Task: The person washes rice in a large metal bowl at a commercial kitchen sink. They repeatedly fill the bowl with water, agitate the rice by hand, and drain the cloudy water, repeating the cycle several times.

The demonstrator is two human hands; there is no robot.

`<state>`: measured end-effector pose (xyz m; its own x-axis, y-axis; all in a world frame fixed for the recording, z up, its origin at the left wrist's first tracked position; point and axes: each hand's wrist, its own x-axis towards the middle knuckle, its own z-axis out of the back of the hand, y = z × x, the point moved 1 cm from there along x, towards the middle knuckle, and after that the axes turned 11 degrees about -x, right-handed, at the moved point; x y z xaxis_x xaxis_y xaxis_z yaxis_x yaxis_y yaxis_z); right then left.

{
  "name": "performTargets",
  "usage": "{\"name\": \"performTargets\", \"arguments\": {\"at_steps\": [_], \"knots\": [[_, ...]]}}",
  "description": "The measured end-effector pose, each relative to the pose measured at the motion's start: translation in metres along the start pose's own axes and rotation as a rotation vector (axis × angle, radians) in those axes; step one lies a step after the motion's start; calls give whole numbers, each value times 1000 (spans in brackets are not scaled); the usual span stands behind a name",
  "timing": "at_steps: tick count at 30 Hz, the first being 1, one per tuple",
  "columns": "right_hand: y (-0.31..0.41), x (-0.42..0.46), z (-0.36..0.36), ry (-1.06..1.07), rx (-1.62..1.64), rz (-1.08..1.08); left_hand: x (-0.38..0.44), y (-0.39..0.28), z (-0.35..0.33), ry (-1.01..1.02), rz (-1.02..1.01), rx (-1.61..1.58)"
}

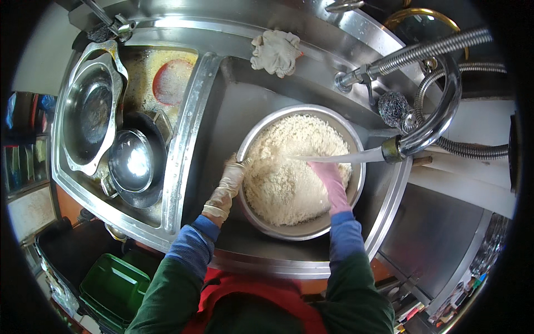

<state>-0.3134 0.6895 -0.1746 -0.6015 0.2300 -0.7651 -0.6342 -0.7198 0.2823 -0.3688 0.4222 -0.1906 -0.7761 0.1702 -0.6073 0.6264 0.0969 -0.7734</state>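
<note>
A wide stainless steel bowl of white rice stands in the right-hand sink basin. My left hand, in a pale thin glove, grips the bowl's left rim. Wearing a pink glove, my right hand reaches into the right part of the bowl, its fingers sunk in the wet rice and hidden. From the curved chrome faucet a stream of water runs into the bowl, close to my right hand.
Metal pans and a dark wok-like pan fill the soapy left basin. White work gloves lie on the back ledge. A steel wool scourer sits near the faucet. Below left is a green bin.
</note>
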Motion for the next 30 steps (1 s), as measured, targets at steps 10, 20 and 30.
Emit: {"name": "performTargets", "arguments": {"at_steps": [10,20,30], "knots": [[35,-96,-63,-92,157,111,18,22,5,89,-65,105],[86,-35,-76,-173,-635,164,8,3,0,152,61,-3],[-1,17,-20,-275,-584,44,9,5,-3,127,-86,75]]}}
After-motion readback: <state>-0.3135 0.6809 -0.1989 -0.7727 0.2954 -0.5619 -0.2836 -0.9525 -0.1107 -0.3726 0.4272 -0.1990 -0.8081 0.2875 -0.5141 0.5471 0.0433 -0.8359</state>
